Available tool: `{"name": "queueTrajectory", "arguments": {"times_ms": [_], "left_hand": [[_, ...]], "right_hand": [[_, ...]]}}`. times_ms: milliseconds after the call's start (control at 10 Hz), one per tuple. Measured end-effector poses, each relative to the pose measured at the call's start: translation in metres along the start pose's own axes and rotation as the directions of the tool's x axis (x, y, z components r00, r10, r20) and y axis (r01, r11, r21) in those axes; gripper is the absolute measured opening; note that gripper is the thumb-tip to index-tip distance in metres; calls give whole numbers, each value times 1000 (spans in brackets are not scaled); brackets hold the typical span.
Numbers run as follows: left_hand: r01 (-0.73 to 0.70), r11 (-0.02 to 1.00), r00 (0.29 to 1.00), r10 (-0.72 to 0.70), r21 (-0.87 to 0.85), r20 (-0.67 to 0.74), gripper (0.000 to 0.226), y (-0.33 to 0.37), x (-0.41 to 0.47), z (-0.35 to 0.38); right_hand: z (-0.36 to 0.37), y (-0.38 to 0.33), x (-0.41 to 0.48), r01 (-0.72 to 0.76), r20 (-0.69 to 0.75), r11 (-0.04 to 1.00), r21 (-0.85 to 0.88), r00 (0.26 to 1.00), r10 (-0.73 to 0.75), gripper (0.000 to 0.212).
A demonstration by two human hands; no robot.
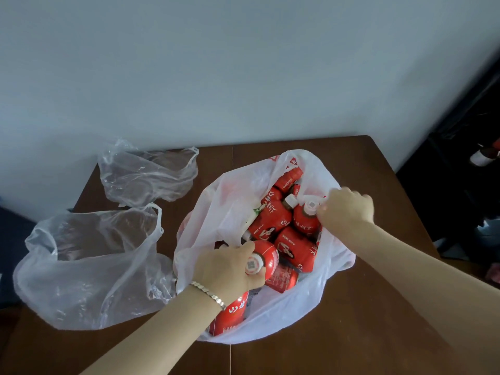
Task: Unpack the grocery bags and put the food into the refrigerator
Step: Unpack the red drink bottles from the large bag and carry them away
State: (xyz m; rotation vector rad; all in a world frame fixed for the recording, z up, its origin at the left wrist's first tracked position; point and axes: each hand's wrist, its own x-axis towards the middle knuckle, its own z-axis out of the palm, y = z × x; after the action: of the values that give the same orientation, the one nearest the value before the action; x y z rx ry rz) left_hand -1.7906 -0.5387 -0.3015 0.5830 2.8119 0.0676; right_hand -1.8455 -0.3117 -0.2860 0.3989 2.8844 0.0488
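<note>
White bag (232, 201) sits open on the brown table (365, 307), right of centre. It's packed with red-labelled, white-capped bottles lying at all angles, some upright, some on their sides. Two clear bags are to its left: the near clear bag (89, 266) touches the white bag's side, the far clear bag (146, 177) is slack by the wall.

Your left hand (230, 269) is inside the bag mouth at the near edge, with fingers and thumb curled round the neck of an upright bottle (267, 253), cap showing between them. Bracelet (208, 293) on that wrist.

Your right hand (347, 209) is at the bag's far right rim. Its fingers are curled, with tips against the cap of a second bottle (305, 220). It's motion-blurred, so I can't tell whether it's pinching the cap, the bag edge or nothing.
</note>
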Motion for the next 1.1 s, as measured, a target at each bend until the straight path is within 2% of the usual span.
{"name": "queueTrajectory", "arguments": {"times_ms": [100,200,300,400,500,600,800,900,1000,1100], "left_hand": [[12,999,1000,-13,44,19,53,-1,0,0],[3,1000,1000,-3,6,-14,53,-2,-1,-5],[-21,1000,998,21,-3,-62,52,-5,-2,-8],[-37,999,998,36,-18,-52,53,-4,-3,-11],[-29,999,998,27,-37,-60,55,-6,-3,-10],[-18,1000,999,18,-23,-36,56,-7,-3,-11],[19,1000,999,-19,-13,-26,57,-4,2,-15],[65,998,998,-65,-13,-2,55,1,1,-19],[108,994,994,-108,-3,-29,54,6,-7,-27],[145,989,980,-148,-35,-132,53,6,-22,-45]], "right_hand": [[3,-30,0,364,-173,930,-46,914,-366,16],[17,-63,9,646,-12,752,-128,757,-653,35],[36,-72,32,585,63,790,-183,809,-585,45],[39,-61,52,374,171,925,-72,918,-358,43],[37,-46,64,377,245,926,2,898,-366,37],[30,-43,60,428,234,900,83,870,-435,38],[17,-40,21,590,131,802,93,791,-598,35],[13,-47,-1,610,76,792,29,789,-610,36],[-2,-48,-27,494,-64,830,259,866,-496,35],[-28,-36,-56,435,-185,772,464,899,-396,33]]}}
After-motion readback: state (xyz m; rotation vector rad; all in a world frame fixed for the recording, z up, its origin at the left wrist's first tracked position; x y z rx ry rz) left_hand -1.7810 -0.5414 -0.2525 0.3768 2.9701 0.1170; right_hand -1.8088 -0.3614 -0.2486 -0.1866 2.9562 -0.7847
